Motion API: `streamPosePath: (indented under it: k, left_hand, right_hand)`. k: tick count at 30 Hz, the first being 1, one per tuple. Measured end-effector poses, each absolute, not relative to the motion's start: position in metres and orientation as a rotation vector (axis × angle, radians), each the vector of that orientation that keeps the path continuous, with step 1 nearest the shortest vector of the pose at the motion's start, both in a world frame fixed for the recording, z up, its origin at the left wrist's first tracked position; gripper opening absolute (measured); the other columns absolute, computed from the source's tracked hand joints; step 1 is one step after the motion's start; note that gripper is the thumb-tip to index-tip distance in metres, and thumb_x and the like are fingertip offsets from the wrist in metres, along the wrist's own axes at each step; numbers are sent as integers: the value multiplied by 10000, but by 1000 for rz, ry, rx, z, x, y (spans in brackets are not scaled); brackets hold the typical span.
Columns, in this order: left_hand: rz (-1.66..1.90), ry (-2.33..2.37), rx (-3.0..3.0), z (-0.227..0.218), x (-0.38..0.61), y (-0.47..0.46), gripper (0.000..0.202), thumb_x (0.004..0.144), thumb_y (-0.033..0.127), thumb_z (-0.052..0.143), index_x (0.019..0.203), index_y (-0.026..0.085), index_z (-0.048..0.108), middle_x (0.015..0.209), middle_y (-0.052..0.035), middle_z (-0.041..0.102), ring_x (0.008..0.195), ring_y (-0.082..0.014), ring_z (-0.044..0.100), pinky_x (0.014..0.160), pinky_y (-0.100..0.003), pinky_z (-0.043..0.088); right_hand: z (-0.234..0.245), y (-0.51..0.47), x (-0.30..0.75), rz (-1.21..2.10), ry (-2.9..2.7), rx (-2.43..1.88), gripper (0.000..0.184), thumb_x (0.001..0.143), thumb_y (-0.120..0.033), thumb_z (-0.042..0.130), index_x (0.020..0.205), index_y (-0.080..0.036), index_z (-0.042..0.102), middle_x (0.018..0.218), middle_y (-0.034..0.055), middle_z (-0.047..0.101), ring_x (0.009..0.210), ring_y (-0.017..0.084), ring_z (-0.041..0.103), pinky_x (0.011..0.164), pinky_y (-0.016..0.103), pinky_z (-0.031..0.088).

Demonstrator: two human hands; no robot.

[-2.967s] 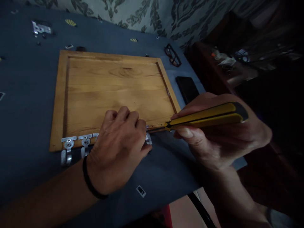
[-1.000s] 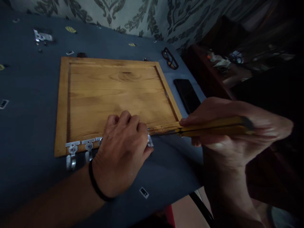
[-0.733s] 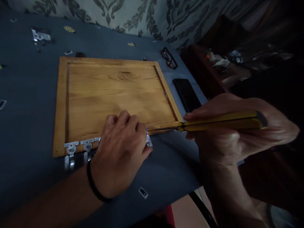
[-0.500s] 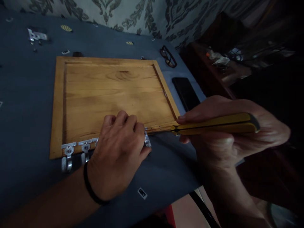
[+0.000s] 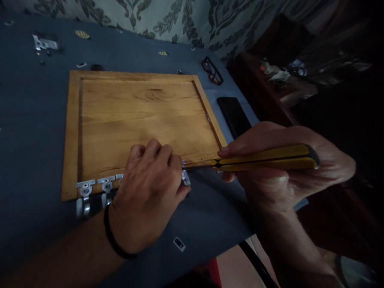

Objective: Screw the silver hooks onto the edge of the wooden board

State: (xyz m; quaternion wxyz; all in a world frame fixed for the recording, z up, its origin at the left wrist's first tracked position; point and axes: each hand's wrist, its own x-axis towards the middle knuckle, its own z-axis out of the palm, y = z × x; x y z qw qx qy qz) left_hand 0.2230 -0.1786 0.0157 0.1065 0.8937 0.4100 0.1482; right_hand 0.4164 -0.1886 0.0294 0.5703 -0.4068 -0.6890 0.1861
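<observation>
A framed wooden panel (image 5: 144, 108), perhaps a cabinet door, lies flat on the blue-grey cloth. Silver cabinet hinges (image 5: 86, 192) line its near edge, a second one (image 5: 107, 186) beside the first. My left hand (image 5: 150, 192), with a black band at the wrist, is closed over a hinge (image 5: 186, 178) near the middle of that edge; the fingertips and most of this hinge are hidden. My right hand (image 5: 279, 180) grips a yellow and black screwdriver (image 5: 264, 159) held almost level. Its shaft points left toward that hinge, and the tip is hidden behind my left hand.
Beyond the panel, a loose hinge (image 5: 45, 42) lies at the back left with small parts near it. Glasses (image 5: 212, 71) and a black phone (image 5: 234, 116) rest right of the panel. The table's edge (image 5: 228, 250) runs along the front right. A patterned curtain (image 5: 168, 18) hangs behind.
My right hand and the screwdriver have shifted slightly left, toward the hinge under my left hand. The left hand stays in place on it.
</observation>
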Motion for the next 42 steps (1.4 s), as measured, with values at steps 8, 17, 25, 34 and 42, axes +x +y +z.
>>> streamPosePath:
  k: [8,17,25,34,42]
  left_hand:
    - [435,1199,2628,15,222,-178,222,824,318,774,889,164,627,909,-50,622,971,-317,587,814,-504,480]
    - [417,1193,2629,16,222,-178,187,837,300,754,901,168,637,917,-63,636,977,-313,586,813,-493,477]
    - [428,1193,2630,16,222,-179,187,837,301,759,891,166,641,913,-65,633,970,-306,588,807,-482,476]
    - [428,1193,2645,16,223,-178,194,840,307,761,871,169,627,900,-59,635,968,-302,591,810,-464,465]
    - [418,1198,2642,16,222,-179,184,850,297,748,892,164,628,918,-66,623,982,-304,573,822,-476,463]
  right_hand:
    - [39,-184,423,372,-1920,-821,280,878,-412,724,1089,-233,765,778,23,752,653,167,700,536,315,643]
    - [48,-171,428,521,-2044,-644,251,889,-284,726,1100,-151,753,785,74,748,678,159,708,500,246,617]
    - [37,-171,432,434,-1966,-665,406,758,-169,795,1157,-237,768,766,56,755,560,208,663,419,345,588]
    - [32,-176,418,329,-1838,-739,234,677,-162,882,896,-172,800,681,27,720,501,169,601,400,330,499]
    - [26,-180,419,363,-1731,-838,208,679,-196,870,875,-227,808,681,26,740,518,204,628,440,376,540]
